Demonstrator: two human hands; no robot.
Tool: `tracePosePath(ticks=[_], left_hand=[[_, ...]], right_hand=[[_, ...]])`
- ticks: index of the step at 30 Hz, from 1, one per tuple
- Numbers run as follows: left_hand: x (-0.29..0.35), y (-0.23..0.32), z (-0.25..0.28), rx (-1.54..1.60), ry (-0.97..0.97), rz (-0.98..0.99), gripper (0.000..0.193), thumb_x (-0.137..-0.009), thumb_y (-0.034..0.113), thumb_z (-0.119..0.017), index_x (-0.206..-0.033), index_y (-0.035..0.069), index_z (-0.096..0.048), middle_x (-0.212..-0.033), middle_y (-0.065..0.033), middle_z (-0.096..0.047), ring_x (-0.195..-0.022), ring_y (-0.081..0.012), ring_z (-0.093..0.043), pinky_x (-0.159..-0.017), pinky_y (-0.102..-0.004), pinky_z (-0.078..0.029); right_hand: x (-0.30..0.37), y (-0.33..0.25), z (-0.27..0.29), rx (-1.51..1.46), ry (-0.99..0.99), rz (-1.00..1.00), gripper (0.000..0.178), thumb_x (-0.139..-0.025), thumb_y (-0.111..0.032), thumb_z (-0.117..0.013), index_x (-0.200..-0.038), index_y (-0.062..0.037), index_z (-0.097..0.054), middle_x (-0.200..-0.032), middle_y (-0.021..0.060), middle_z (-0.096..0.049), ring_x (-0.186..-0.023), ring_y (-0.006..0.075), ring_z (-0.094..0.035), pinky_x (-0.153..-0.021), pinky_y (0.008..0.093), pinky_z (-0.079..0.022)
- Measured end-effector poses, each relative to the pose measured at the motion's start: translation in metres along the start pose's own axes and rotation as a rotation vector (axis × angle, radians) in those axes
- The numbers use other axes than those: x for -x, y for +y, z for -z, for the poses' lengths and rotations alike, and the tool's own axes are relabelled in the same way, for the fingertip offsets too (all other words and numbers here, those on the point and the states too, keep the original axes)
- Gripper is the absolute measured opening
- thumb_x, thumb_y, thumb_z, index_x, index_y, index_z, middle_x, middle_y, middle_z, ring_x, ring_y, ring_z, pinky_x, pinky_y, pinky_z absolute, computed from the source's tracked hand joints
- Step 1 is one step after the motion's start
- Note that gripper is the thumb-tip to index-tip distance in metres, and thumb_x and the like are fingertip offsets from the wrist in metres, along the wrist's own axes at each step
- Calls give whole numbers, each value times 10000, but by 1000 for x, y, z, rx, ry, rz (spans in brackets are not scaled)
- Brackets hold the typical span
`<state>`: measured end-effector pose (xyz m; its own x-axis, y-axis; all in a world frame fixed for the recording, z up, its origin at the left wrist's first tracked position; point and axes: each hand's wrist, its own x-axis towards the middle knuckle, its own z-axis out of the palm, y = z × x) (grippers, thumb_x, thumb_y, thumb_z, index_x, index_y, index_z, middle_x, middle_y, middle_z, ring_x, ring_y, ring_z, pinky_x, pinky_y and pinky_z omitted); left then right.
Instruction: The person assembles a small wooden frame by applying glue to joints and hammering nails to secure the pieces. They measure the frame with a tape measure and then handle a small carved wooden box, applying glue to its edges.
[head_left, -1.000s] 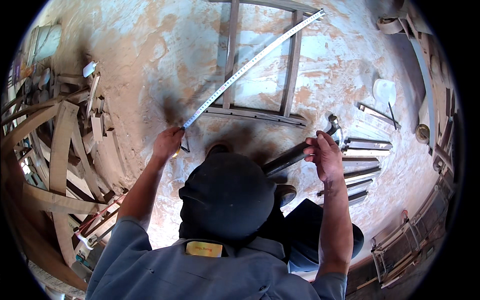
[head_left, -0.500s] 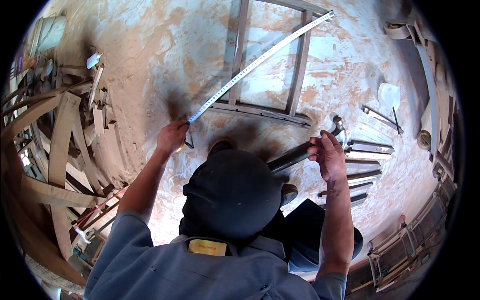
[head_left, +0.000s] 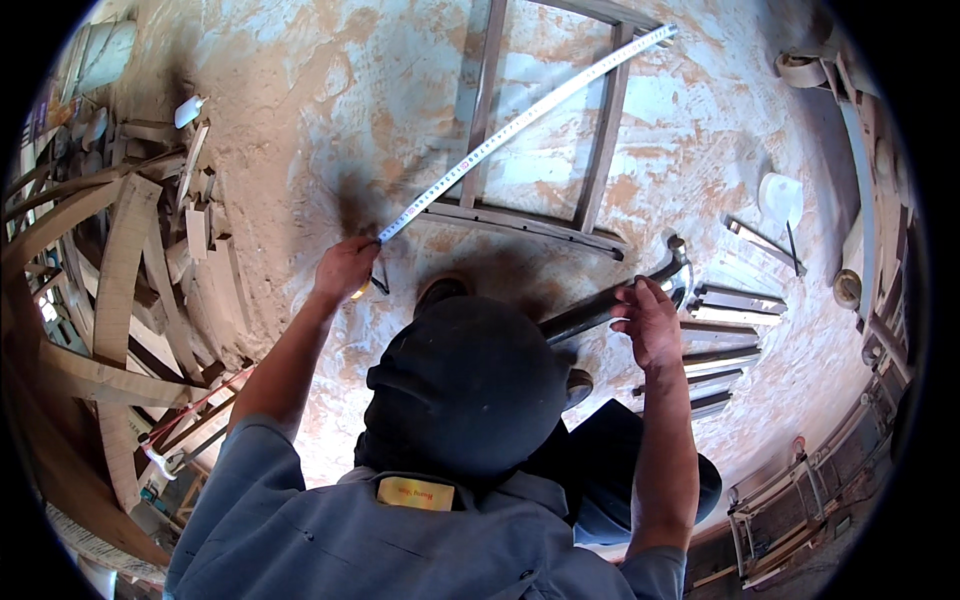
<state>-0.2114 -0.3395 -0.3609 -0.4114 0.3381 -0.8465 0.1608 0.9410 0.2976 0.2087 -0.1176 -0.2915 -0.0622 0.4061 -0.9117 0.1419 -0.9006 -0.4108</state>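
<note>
My left hand (head_left: 347,267) is closed around the case end of a tape measure, most of it hidden by the fingers. Its white blade (head_left: 520,122) runs out diagonally to the far right, across a wooden frame (head_left: 598,140) of dark bars that lies flat. My right hand (head_left: 650,325) is raised with bent fingers, thumb and forefinger pinched together; whatever is between them is too small to make out. Behind those fingers lies a hammer (head_left: 590,313) with a thick dark handle and a shiny head; I see no grip on it.
Several dark wooden strips (head_left: 725,357) lie fanned out at the right, near a white container (head_left: 780,198). Curved boards and offcuts (head_left: 120,290) are heaped along the left. More timber (head_left: 860,230) stands at the right edge. A dark cap (head_left: 470,385) covers the lower middle.
My right hand has dropped slightly and shifted a little left, its fingertips now over the hammer. My left hand keeps hold of the tape measure; the blade stays extended across the frame.
</note>
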Motion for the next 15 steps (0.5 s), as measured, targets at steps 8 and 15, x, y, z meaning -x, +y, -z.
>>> tracePosePath(ticks=[8,15], left_hand=[[-2,4,7,566,-98,-80,288,-937,230,-556,-1008,-38,-633,-836,-47,-633,-731,-122,-580,-657,-255,-453],[-19,-6,7,102,110,-109,325,-883,290,-546,-945,3,-685,-766,-123,-662,-728,-230,-640,-710,-360,-495]], right_hand=[[4,13,5,74,33,-34,545,-966,-281,-557,-1387,22,-389,-967,114,-631,-664,156,-615,-537,286,-524],[10,4,9,72,64,-20,508,-960,-256,-553,-1354,33,-415,-962,127,-629,-655,167,-619,-532,297,-532]])
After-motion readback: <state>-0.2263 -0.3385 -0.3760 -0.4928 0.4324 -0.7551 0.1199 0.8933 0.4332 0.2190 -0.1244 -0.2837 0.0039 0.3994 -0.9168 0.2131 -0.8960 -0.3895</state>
